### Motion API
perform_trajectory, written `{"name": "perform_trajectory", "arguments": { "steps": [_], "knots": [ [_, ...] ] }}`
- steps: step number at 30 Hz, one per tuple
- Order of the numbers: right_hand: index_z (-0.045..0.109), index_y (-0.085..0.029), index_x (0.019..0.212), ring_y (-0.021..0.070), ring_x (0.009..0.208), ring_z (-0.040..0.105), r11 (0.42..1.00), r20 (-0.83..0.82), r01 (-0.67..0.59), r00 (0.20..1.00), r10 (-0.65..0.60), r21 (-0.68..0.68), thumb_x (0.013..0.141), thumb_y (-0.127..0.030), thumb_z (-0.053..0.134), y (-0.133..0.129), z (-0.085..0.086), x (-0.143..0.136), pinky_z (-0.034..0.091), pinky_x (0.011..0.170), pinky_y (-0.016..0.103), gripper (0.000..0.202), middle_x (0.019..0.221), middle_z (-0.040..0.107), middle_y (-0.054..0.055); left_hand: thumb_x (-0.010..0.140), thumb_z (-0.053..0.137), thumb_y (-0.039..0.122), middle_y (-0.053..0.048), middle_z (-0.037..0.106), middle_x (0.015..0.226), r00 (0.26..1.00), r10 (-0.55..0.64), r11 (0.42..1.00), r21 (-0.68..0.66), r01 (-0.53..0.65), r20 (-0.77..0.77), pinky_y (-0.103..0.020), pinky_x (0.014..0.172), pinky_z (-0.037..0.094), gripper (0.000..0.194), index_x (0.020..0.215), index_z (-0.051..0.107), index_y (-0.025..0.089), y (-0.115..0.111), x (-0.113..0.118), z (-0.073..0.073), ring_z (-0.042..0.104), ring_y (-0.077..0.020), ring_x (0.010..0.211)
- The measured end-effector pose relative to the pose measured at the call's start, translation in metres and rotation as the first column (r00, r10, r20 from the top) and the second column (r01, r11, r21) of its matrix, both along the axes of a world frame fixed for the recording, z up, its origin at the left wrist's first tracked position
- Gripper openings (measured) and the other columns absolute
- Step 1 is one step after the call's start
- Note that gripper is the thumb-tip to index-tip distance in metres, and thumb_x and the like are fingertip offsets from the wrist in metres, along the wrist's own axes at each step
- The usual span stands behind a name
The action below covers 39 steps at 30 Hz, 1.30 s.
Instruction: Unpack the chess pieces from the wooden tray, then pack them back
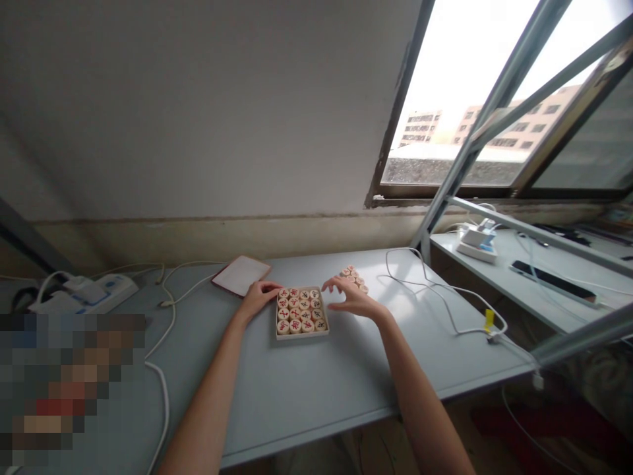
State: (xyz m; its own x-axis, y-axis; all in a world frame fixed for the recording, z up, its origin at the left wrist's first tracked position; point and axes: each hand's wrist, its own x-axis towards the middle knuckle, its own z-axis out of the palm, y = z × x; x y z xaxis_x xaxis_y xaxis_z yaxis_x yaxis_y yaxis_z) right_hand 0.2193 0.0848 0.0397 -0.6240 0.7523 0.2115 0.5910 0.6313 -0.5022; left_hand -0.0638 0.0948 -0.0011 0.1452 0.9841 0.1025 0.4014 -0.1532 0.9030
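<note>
A shallow white box (302,335) lies on the desk, filled with rows of round Chinese chess pieces (300,310). Some pieces carry red characters, others dark ones. My left hand (259,299) is at the box's upper left edge, fingers stretched out; whether it presses on the rim I cannot tell. Just off the box's right side, my right hand (355,299) hovers with thumb and fingers apart and nothing visible between them. Behind it is a small group of more chess pieces (352,271), partly hidden by the hand. A box lid (241,274) lies behind my left hand.
White cables run over the grey desk (297,389) on both sides. A power strip (106,293) sits at the left, beside a blurred-out patch. To the right are a metal frame post (457,155), a second desk with another power strip (477,243) and a dark phone-like slab (551,282).
</note>
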Motion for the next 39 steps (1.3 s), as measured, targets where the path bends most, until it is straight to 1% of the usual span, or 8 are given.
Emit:
{"name": "perform_trajectory", "arguments": {
  "steps": [4, 10, 14, 20, 27, 30, 35, 39],
  "knots": [
    [0.062, -0.025, 0.094, 0.0159, 0.089, 0.047, 0.967, 0.041, -0.221, 0.973, 0.228, -0.126, 0.066, -0.032, 0.067, -0.012, 0.0, -0.03, 0.037, 0.08, 0.027, 0.03, 0.092, 0.053, 0.002, 0.065, 0.057, 0.034, -0.008, 0.069, 0.082, 1.0, -0.003, 1.0, 0.011, 0.003, -0.008, -0.027, 0.073, 0.046, 0.029, 0.08, 0.069, 0.012, -0.001, 0.0, 0.001, 0.06, -0.0198, 0.079],
    [0.062, -0.025, 0.097, 0.0168, 0.092, 0.048, 0.964, 0.024, -0.226, 0.973, 0.231, -0.137, 0.067, -0.033, 0.066, -0.017, -0.004, -0.043, 0.035, 0.082, 0.028, 0.031, 0.096, 0.055, 0.002, 0.066, 0.056, 0.032, -0.007, 0.069, 0.08, 1.0, -0.01, 1.0, 0.011, 0.01, 0.012, -0.027, 0.07, 0.046, 0.027, 0.08, 0.069, 0.013, 0.0, 0.0, 0.0, 0.06, -0.0192, 0.077],
    [0.061, -0.024, 0.094, 0.0177, 0.092, 0.047, 0.979, 0.037, -0.164, 0.985, 0.169, -0.12, 0.066, -0.037, 0.067, -0.017, 0.003, -0.036, 0.034, 0.082, 0.029, 0.031, 0.093, 0.054, 0.002, 0.067, 0.056, 0.033, -0.007, 0.068, 0.082, 1.0, -0.02, 1.0, 0.017, 0.019, 0.014, -0.027, 0.072, 0.045, 0.028, 0.081, 0.069, 0.013, 0.0, -0.001, -0.001, 0.06, -0.0195, 0.079],
    [0.06, -0.025, 0.087, 0.0188, 0.093, 0.045, 0.994, 0.161, 0.098, 0.982, -0.103, 0.038, 0.07, -0.037, 0.062, -0.008, 0.007, 0.005, 0.033, 0.081, 0.032, 0.021, 0.091, 0.052, 0.003, 0.067, 0.056, 0.032, -0.008, 0.068, 0.082, 1.0, -0.012, 1.0, 0.008, 0.012, 0.001, -0.027, 0.071, 0.045, 0.028, 0.081, 0.068, 0.012, 0.001, -0.001, -0.002, 0.06, -0.0192, 0.078],
    [0.058, -0.023, 0.084, 0.0206, 0.087, 0.046, 0.892, 0.299, 0.387, 0.844, -0.445, 0.235, 0.072, -0.032, 0.056, -0.002, -0.004, 0.04, 0.034, 0.072, 0.032, 0.015, 0.093, 0.053, 0.006, 0.067, 0.055, 0.031, -0.007, 0.069, 0.082, 1.0, -0.007, 1.0, -0.001, 0.007, 0.012, -0.026, 0.07, 0.046, 0.027, 0.082, 0.068, 0.013, 0.003, -0.002, -0.005, 0.06, -0.0184, 0.077],
    [0.058, -0.023, 0.086, 0.0204, 0.087, 0.045, 0.87, 0.276, 0.394, 0.836, -0.474, 0.298, 0.072, -0.026, 0.054, -0.001, -0.004, 0.04, 0.034, 0.073, 0.031, 0.015, 0.093, 0.052, 0.006, 0.067, 0.056, 0.032, -0.007, 0.069, 0.081, 1.0, -0.005, 1.0, -0.001, 0.005, 0.004, -0.026, 0.07, 0.046, 0.027, 0.081, 0.068, 0.013, 0.003, -0.002, -0.004, 0.061, -0.0186, 0.077],
    [0.058, -0.027, 0.089, 0.0217, 0.099, 0.043, 0.934, 0.282, 0.295, 0.896, -0.344, 0.203, 0.069, -0.024, 0.057, 0.002, -0.007, 0.031, 0.033, 0.077, 0.034, 0.02, 0.107, 0.049, 0.004, 0.066, 0.057, 0.033, -0.007, 0.069, 0.081, 1.0, 0.003, 1.0, 0.005, -0.003, 0.01, -0.026, 0.07, 0.046, 0.027, 0.08, 0.068, 0.013, 0.002, -0.002, -0.004, 0.061, -0.0189, 0.077],
    [0.057, -0.027, 0.096, 0.023, 0.107, 0.039, 0.919, 0.204, 0.301, 0.912, -0.355, 0.256, 0.075, -0.023, 0.053, 0.003, -0.009, 0.007, 0.032, 0.081, 0.036, 0.021, 0.105, 0.05, 0.005, 0.067, 0.056, 0.033, -0.007, 0.069, 0.081, 1.0, 0.0, 1.0, 0.008, -0.001, 0.011, -0.026, 0.07, 0.046, 0.028, 0.081, 0.068, 0.013, 0.001, -0.001, -0.003, 0.061, -0.019, 0.077]
  ]
}}
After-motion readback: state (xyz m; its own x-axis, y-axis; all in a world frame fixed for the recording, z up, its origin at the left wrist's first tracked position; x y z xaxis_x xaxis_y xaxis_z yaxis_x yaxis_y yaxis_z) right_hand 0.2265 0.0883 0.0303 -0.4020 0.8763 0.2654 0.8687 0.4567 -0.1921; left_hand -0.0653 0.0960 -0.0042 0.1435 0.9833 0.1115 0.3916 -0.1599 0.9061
